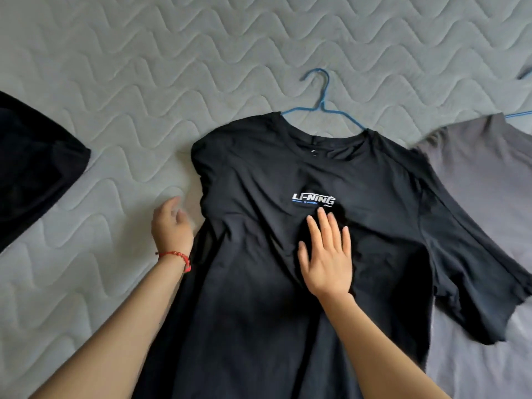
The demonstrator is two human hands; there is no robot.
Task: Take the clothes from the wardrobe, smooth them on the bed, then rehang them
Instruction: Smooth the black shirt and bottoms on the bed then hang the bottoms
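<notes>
Two hands work a soft, light black T-shirt point(288, 254) lying on the bed point(115, 82): right hand point(326, 254) pressing flat, left hand point(172, 223) loosely curled at its edge, blue hanger point(322, 106) beyond offering the firmest hold.

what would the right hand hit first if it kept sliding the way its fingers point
Likely the white logo print on the black t-shirt: the right hand lies flat on the chest, fingers pointing up at it, tips just short of the lettering.
</notes>
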